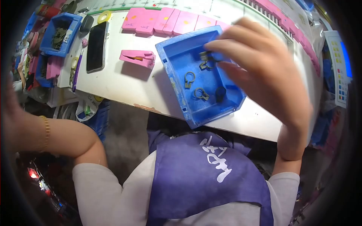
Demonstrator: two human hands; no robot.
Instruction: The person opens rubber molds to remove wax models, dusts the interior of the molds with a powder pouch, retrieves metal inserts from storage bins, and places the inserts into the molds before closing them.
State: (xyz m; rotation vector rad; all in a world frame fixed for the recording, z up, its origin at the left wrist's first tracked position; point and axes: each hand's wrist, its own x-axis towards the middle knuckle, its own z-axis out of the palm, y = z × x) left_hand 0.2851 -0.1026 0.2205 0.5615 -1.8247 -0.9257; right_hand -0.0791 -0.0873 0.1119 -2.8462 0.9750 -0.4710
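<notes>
My right hand (260,56) is over the right side of a blue plastic bin (177,88), its fingers curled and smeared by motion. Close to its fingertips are dark clamp-like ring pieces (206,62); whether the fingers touch or hold one is unclear. On the bin floor lie two more ring clamps, one on the left (189,79) and one lower down (201,93). A small black cylindrical piece (220,93) sits in the bin's near right corner. Raised at the far left edge, my left hand (13,109) is blurred and partly cut off, with its fingers hidden.
A pink block with a slot (137,58) stands left of the bin. Behind it runs a row of pink blocks (166,20). A phone (97,47), a yellow tape roll (104,16) and a purple pen (78,69) lie leftward, beside another blue bin (74,26).
</notes>
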